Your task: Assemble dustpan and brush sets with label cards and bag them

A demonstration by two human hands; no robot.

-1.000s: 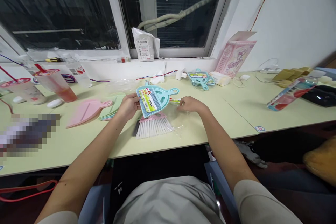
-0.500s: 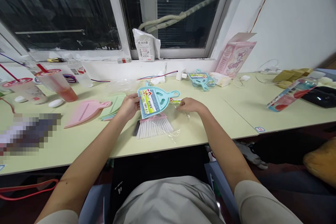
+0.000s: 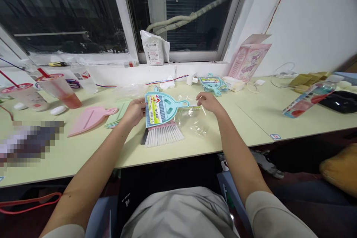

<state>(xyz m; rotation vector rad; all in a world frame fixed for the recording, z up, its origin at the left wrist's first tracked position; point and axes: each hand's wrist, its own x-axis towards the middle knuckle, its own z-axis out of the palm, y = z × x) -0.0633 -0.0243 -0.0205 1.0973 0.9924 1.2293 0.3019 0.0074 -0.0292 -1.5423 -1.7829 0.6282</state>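
Left hand [image 3: 135, 112] is gripping the blue dustpan set [image 3: 161, 107]; right hand [image 3: 208, 102] is pinching clear wrapper [image 3: 195, 119].

Bright, wide-angle distortion at edges

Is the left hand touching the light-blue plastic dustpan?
Touching. The head view shows the left hand's fingers gripping the dustpan at its left edge.

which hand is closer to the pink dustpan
Left. The left hand grips the blue dustpan, a little right of the pink dustpan; the right hand is farther right, beyond the blue dustpan's handle.
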